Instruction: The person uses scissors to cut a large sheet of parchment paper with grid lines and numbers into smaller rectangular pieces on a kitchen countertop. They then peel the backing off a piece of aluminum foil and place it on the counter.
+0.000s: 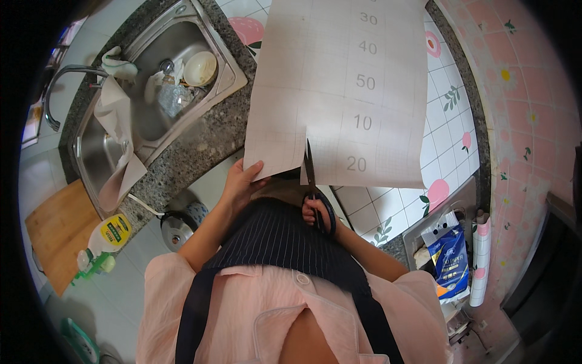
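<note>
A large sheet with a printed grid and numbers (336,91) lies over the counter, its near edge reaching past the counter towards me. My left hand (245,179) pinches the sheet's near left corner between thumb and fingers. Black-handled scissors (309,168) are in my right hand (318,214), fingers through the handles and blades pointing away from me. The blades stand at a slit that runs in from the near edge, left of the printed numbers. The strip left of the slit hangs slightly apart from the rest.
Left is a steel double sink (150,86) holding a bowl (200,68), with a draped sheet (113,118) over its divider. A detergent bottle (109,234) stands near a wooden board (63,232). At right are a blue paper-towel pack (448,259) and a patterned roll (480,264).
</note>
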A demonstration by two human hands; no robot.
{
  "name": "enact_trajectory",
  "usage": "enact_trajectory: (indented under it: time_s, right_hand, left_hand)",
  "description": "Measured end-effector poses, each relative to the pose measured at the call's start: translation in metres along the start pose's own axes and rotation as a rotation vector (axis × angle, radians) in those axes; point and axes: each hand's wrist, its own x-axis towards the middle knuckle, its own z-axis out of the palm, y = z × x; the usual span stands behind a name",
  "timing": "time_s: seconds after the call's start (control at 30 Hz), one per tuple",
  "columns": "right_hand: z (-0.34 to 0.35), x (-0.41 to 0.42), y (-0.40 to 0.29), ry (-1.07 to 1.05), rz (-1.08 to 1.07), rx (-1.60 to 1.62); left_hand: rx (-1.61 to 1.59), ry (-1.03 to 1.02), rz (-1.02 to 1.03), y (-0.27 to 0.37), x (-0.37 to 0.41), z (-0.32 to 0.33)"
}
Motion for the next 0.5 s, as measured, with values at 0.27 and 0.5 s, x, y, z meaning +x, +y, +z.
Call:
enact_trajectory:
  time_s: [0.27, 0.5]
  right_hand:
    - [0.0, 0.025, -0.002, -0.03, -0.054, 0.029]
    - [0.009, 0.033, -0.012, 0.064, -0.115, 0.07]
  left_hand:
    - [0.078, -0.05, 0.097, -0.005, -0.002, -0.004]
    - [0.106, -0.049, 0.114, -0.005, -0.003, -0.003]
